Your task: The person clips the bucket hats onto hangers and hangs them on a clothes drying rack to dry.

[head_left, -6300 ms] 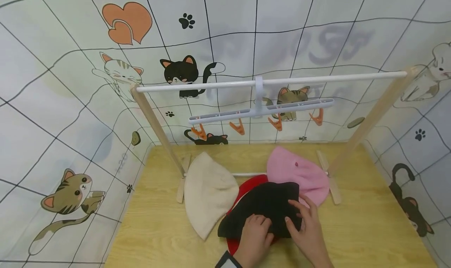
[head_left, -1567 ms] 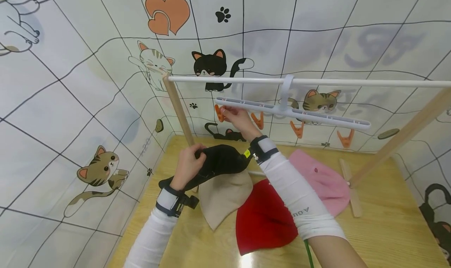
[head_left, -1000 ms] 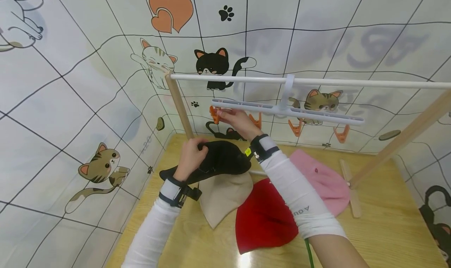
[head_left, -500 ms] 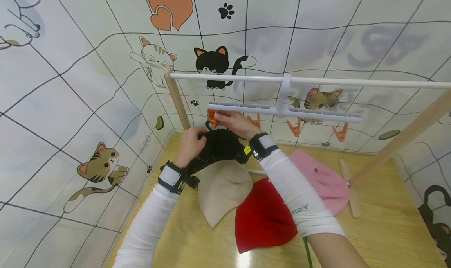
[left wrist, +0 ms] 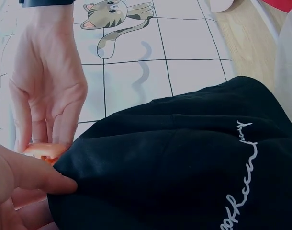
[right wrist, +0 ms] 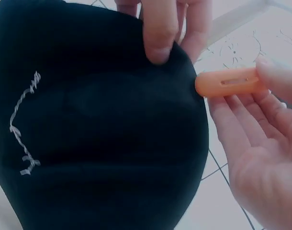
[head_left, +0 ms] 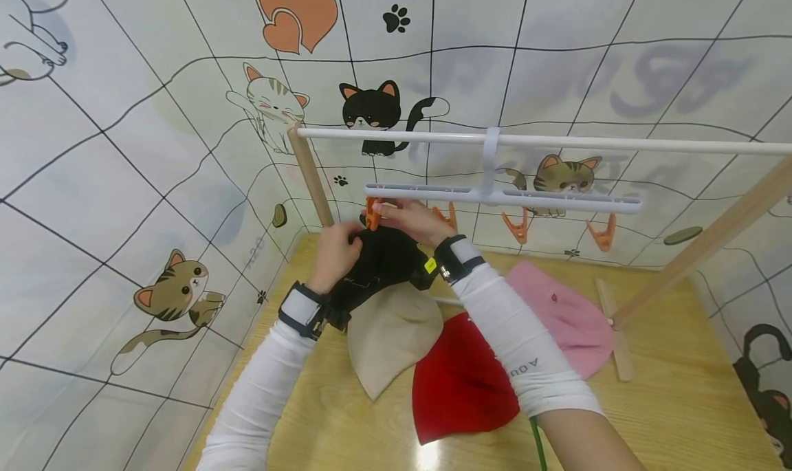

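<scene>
Your left hand (head_left: pixel 336 256) pinches black hat (right wrist: pixel 103 110), likely light, floppy, best held by edge; right hand (head_left: pixel 416 221) pinches orange clip (right wrist: pixel 232 82).

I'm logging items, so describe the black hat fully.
The black hat looks like creased cloth with pale script-like lettering. It is held up below the left end of the white hanger, overlapping the beige hat in the head view. The left hand pinches its edge; an orange clip in the right hand meets that edge, its grip unclear.
</scene>
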`<state>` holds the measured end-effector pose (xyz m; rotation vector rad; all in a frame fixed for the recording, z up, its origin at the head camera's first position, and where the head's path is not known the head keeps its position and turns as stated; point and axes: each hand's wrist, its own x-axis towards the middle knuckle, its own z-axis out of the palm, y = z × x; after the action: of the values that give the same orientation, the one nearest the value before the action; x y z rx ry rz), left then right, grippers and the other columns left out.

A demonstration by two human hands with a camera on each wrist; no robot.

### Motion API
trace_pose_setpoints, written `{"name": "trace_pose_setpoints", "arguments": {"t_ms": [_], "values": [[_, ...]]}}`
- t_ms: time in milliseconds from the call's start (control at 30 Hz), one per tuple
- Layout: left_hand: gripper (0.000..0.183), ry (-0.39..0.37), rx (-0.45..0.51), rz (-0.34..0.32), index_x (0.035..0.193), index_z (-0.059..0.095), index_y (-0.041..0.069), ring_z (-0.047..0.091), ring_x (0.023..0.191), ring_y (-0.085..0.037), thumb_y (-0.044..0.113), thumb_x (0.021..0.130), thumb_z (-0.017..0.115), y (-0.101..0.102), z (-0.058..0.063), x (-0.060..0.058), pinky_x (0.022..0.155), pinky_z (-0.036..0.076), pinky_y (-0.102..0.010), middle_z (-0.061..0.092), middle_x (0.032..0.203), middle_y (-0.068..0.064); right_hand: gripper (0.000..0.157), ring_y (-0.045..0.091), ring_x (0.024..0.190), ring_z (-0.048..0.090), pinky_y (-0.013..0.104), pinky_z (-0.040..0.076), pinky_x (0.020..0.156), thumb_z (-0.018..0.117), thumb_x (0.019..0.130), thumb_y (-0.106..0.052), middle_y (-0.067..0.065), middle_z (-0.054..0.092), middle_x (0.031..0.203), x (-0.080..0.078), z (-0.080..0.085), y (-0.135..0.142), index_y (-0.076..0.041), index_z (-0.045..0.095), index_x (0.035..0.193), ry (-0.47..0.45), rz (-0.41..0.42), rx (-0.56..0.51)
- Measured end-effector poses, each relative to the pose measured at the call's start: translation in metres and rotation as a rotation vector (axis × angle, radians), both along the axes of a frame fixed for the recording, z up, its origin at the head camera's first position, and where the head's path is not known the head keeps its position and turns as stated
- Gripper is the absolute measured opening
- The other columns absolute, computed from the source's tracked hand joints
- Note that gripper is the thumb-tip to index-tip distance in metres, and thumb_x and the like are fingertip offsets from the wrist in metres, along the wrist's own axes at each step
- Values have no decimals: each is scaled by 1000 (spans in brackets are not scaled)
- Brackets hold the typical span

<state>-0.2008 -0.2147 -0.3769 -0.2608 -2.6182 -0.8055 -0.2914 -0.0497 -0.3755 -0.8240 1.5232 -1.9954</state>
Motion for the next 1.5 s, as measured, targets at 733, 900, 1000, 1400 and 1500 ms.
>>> {"name": "trace_pose_setpoints", "arguments": {"t_ms": [733,900,1000,1400,1500], "values": [[15,56,36,54,86,71,-4,62,72,-33,-6,80,57,-8,6,1,63,48,-44,69,82,-16,39,22,120,50,38,31,107,57,97,-12,13,58,127,1,-6,-1,-1,52,134,158,-183,213],[15,36,32,53,88,71,-4,63,74,-33,-5,81,58,-8,6,2,65,49,-45,69,83,-16,42,23,125,46,39,30,108,55,98,-12,15,53,135,1,-7,0,0,47,138,158,-141,215],[15,30,36,55,88,71,-4,63,75,-34,-5,81,58,-9,4,1,66,49,-45,69,83,-16,41,24,125,46,40,29,109,55,98,-12,14,52,134,3,-8,2,0,46,137,154,-131,200],[14,33,40,80,87,70,-3,61,73,-34,-5,80,58,-18,-10,1,63,46,-44,68,81,-16,38,32,125,46,37,35,105,51,98,-3,22,50,134,18,-44,9,7,46,134,-65,-281,-38],[15,26,59,97,89,70,-4,61,75,-34,-5,81,58,-20,-14,2,66,46,-44,68,83,-17,37,38,126,45,38,37,103,50,99,-3,25,48,132,27,-56,12,10,44,133,-147,-298,-82]]}}
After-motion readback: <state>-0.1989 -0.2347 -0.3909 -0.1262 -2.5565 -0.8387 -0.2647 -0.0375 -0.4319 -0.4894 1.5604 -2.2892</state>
